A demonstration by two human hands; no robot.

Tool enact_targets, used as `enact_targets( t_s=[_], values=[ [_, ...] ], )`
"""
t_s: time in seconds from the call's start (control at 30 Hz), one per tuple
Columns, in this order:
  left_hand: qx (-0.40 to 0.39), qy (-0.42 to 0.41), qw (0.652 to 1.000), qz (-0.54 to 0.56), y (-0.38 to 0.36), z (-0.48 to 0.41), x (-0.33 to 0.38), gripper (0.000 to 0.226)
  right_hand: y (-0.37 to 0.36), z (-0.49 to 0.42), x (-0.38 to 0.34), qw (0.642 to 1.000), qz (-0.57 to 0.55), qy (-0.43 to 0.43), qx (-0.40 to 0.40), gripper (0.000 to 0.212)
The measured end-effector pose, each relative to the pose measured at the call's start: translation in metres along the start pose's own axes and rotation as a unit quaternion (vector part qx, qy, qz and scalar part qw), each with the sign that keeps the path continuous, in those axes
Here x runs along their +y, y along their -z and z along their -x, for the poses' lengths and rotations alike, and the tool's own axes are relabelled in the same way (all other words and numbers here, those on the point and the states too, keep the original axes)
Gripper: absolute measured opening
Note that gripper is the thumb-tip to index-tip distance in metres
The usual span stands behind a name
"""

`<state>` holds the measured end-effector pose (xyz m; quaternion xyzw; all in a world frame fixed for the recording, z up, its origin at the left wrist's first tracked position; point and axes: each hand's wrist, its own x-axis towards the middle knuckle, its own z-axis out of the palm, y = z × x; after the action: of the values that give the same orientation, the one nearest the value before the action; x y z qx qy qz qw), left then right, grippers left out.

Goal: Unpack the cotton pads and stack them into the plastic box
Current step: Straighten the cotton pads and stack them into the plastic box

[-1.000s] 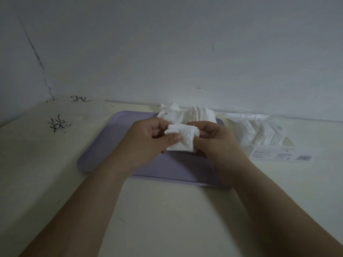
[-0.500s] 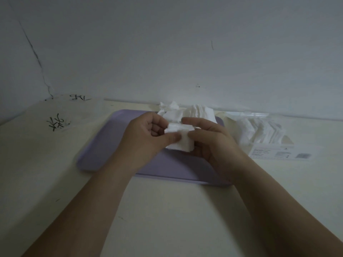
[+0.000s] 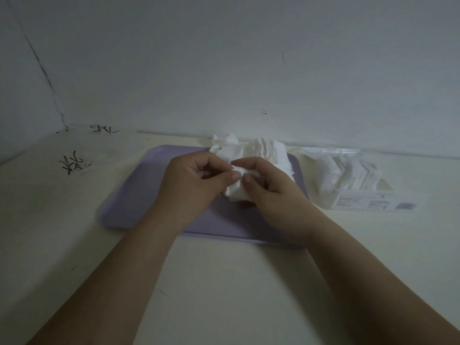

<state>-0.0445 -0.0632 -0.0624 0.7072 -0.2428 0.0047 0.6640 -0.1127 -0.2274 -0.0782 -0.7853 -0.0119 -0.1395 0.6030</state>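
Note:
Both hands meet over the lilac tray (image 3: pixel 139 195). My left hand (image 3: pixel 194 185) and my right hand (image 3: pixel 268 192) together grip a small bundle of white cotton pads (image 3: pixel 236 192), thumbs pressed on its top. Behind them on the tray lies a loose pile of white cotton pads (image 3: pixel 266 153). To the right, off the tray, stands the clear plastic box (image 3: pixel 373 202) with a printed label on its front wall and a row of pads (image 3: pixel 348 175) inside it.
The cream table (image 3: pixel 224 282) runs to a grey wall at the back. Black scribbles (image 3: pixel 72 164) mark the table at the far left. The box's clear lid edge (image 3: pixel 343 151) shows along the wall.
The hands have drawn closer together and squeezed the bundle smaller between them; it sits lower and more hidden by the fingers than a second ago.

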Motion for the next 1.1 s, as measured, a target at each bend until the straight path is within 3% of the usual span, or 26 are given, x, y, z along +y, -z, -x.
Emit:
enact_targets(
  t_s=[0.1,0.17,0.27,0.33,0.4,0.53,0.67,0.8,1.1],
  values=[
    [0.004,0.008,1.0,-0.009,-0.001,-0.001,-0.003,0.016,0.0,0.0,-0.001,1.0,0.014,0.006,0.003,0.028],
    [0.005,0.033,0.999,-0.042,0.001,-0.001,-0.007,0.032,0.0,0.001,-0.003,1.0,0.006,0.008,0.015,0.028],
    [-0.055,0.085,0.993,-0.055,0.004,-0.001,-0.006,0.053,0.001,0.0,-0.004,1.0,-0.014,0.01,0.021,0.032],
    [-0.112,0.09,0.989,-0.023,0.004,0.0,-0.004,0.035,0.003,-0.002,-0.002,0.999,-0.009,0.019,0.034,0.036],
    [-0.114,0.09,0.989,0.005,0.006,0.001,-0.002,0.021,0.005,-0.003,-0.002,0.998,0.004,0.022,0.051,0.048],
    [-0.104,0.088,0.99,-0.019,0.012,-0.002,-0.003,0.023,0.011,-0.003,-0.002,0.998,-0.003,-0.009,0.057,0.043],
    [-0.188,0.101,0.972,-0.094,0.02,-0.001,-0.003,0.028,0.015,0.0,-0.007,0.995,0.103,-0.009,0.009,0.029],
    [-0.217,0.104,0.963,-0.119,0.023,-0.001,-0.008,0.031,0.012,0.003,-0.01,0.973,0.23,0.0,-0.017,0.031],
    [-0.16,0.125,0.968,-0.145,0.012,0.0,-0.009,0.026,0.012,0.004,-0.011,0.966,0.258,-0.01,-0.008,0.039]
  ],
)
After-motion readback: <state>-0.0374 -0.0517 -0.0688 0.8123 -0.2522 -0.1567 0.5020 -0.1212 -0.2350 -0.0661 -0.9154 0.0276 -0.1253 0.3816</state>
